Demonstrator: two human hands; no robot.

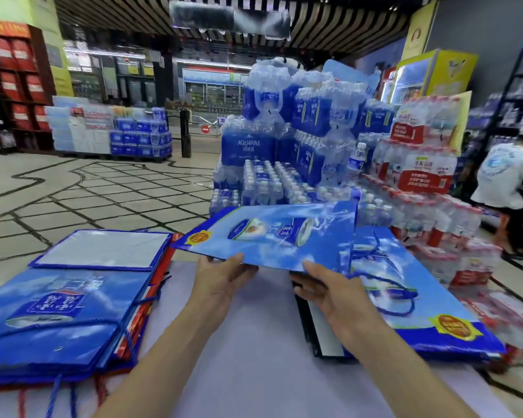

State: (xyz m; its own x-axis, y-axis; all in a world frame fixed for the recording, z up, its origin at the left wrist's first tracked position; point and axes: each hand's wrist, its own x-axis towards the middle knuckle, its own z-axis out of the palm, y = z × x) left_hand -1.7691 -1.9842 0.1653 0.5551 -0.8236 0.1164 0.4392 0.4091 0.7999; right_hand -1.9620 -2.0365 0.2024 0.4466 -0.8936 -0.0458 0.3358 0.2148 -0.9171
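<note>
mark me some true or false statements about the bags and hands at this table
1. The left hand and right hand grip the near edge of a flat blue printed paper bag. True.
2. That bag lies flat on the white table. False: it is held up above it, tilted.
3. A left stack of blue bags lies on the table. True.
4. The right stack is red cardboard boxes. False: it is blue bags with cord handles.
5. Shrink-wrapped water bottle packs stand beyond the table. True.
</note>
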